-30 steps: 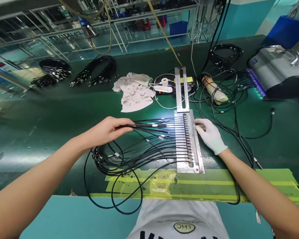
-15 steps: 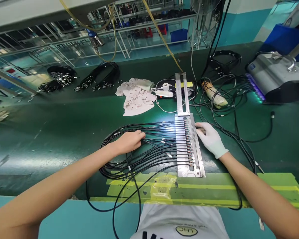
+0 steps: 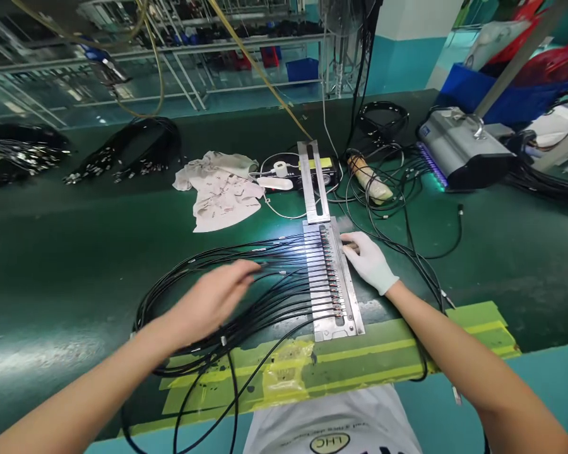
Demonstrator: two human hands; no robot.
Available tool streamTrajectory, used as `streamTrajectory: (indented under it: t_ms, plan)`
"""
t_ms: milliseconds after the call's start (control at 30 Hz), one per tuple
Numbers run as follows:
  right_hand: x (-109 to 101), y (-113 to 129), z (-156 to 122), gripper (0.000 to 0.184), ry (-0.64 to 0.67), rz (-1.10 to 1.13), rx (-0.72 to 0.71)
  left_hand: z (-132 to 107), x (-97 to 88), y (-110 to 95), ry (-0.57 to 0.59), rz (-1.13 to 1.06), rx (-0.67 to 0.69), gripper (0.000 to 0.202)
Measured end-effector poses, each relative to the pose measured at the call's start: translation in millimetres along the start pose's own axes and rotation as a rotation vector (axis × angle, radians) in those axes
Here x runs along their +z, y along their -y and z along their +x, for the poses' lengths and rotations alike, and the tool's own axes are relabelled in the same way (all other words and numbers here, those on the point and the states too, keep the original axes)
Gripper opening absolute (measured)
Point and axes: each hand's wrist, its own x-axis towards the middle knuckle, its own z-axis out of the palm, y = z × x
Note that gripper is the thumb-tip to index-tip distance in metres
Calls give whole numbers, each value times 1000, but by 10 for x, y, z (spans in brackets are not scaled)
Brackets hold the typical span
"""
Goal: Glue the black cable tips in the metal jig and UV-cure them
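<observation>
My left hand (image 3: 218, 293), bare and blurred by motion, hovers over a looped bundle of black cables (image 3: 269, 302). Its thumb and fingers are pinched together at a black cable (image 3: 265, 265) whose outline is smeared. The cables run right into a slotted metal fixture (image 3: 318, 296), their bared ends lined up in a row. At the fixture's right edge is my right hand (image 3: 369, 261), in a white glove. Its fingers are closed on a small grey-brown piece, mostly hidden, that I cannot name. A longer slotted metal bar (image 3: 311, 189) extends from the fixture's far end.
A stained white cloth (image 3: 227, 195) and a black box with a white plug (image 3: 280, 169) lie behind the fixture. Loose cables and a wrapped roll (image 3: 372, 180) are at right, near a grey machine (image 3: 464, 151) glowing purple. Cable bundles (image 3: 137, 148) lie far left. Yellow tape (image 3: 284, 372) covers the front edge.
The view has swung right, so the bench appears shifted left. My left hand has moved back from the fixture, toward me and the cable loop. The gloved right hand stays at the fixture's edge.
</observation>
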Motion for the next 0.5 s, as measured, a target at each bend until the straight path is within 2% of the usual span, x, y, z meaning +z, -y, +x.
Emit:
streamTrajectory:
  t_ms: [67, 133, 200, 267, 333, 367, 433, 500]
  plan:
    - [1, -2, -2, 27, -2, -5, -3, 146, 243, -116, 165, 52, 179, 28]
    - [1, -3, 1, 27, -1, -8, -3, 316, 362, -73, 185, 71, 270, 35]
    - [1, 1, 7, 27, 2, -10, -1, 497, 346, 153, 78, 94, 208, 41]
    - [0, 9, 12, 28, 3, -10, 2, 664, 253, 498, 18, 193, 28, 51]
    - [0, 17, 15, 28, 1, -9, 6, 783, 153, 847, 121, 272, -133, 72]
    - [0, 20, 17, 28, 1, -10, 7, 819, 115, 987, 167, 280, -167, 74]
    - [0, 20, 19, 28, 5, -13, 7, 850, 72, 1162, 250, 251, -173, 64]
    - [2, 14, 20, 28, 11, -22, 2, 852, 63, 1207, 309, 201, -134, 45]
